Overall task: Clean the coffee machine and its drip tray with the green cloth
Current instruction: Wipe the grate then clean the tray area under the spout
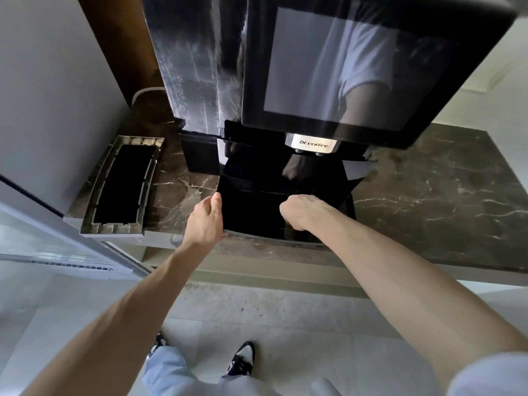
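Note:
A black coffee machine (328, 67) with a dark glossy screen and a silver spout block stands on the brown marble counter (443, 201). Its black drip tray (251, 212) sits at the machine's foot, reaching the counter's front edge. My left hand (204, 218) grips the tray's left front corner, thumb on top. My right hand (297, 211) is curled knuckles-up over the middle of the tray; whatever its fingers hold is hidden. The grey tray cover (120, 187) lies upside down on the counter to the left. No green cloth is visible.
A pale cabinet wall (57, 95) stands close on the left, with a light appliance door (57, 247) below it. The counter stretches to the right of the machine. Below are the tiled floor and my shoes (241, 358).

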`<state>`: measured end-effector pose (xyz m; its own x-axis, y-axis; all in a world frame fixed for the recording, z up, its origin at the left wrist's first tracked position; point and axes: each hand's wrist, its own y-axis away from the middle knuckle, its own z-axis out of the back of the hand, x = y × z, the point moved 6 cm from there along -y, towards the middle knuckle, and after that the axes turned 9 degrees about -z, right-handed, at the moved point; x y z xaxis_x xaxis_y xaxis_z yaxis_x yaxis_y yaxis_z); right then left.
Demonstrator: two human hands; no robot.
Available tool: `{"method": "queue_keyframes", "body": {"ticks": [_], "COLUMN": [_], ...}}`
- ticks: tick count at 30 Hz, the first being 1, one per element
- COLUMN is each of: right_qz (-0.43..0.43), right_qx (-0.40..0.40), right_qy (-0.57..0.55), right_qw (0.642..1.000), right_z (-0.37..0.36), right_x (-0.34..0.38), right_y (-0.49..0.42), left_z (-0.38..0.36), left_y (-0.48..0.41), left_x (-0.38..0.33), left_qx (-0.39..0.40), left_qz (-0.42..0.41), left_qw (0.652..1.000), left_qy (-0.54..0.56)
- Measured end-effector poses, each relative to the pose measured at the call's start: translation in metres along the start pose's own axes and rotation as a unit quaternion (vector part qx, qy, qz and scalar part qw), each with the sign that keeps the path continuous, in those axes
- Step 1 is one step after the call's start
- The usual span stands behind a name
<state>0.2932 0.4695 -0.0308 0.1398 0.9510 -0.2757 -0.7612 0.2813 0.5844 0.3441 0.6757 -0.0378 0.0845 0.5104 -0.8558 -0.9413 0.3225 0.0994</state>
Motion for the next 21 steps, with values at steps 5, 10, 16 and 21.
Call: {"method": "queue_keyframes", "body": {"ticks": [5, 10, 16, 21], "right_qz": [0.064, 0.117, 0.078, 0.038], "right_qx": [-0.012, -0.043, 0.1, 0.074], "right_qy": [-0.084, -0.094, 0.008, 0.05], "right_qw": [0.994, 0.988, 0.992, 0.995], "right_z": [0.0, -0.005, -0.003, -0.001], "right_x": [-0.024, -0.02, -0.024, -0.013], "right_y": [0.002, 0.01, 0.007, 0.006], "left_z": [-0.003, -0.002, -0.001, -0.005], "left_y": [0.002, 0.002, 0.002, 0.003], "left_x": [0.001, -0.001, -0.001, 0.0], "left_qx": [-0.011, -0.011, -0.01, -0.042], "left_qz": [0.01, 0.005, 0.005, 0.011], "left_qw": [0.999, 0.999, 0.999, 0.997], "left_qy": [0.029, 0.037, 0.052, 0.066]}}
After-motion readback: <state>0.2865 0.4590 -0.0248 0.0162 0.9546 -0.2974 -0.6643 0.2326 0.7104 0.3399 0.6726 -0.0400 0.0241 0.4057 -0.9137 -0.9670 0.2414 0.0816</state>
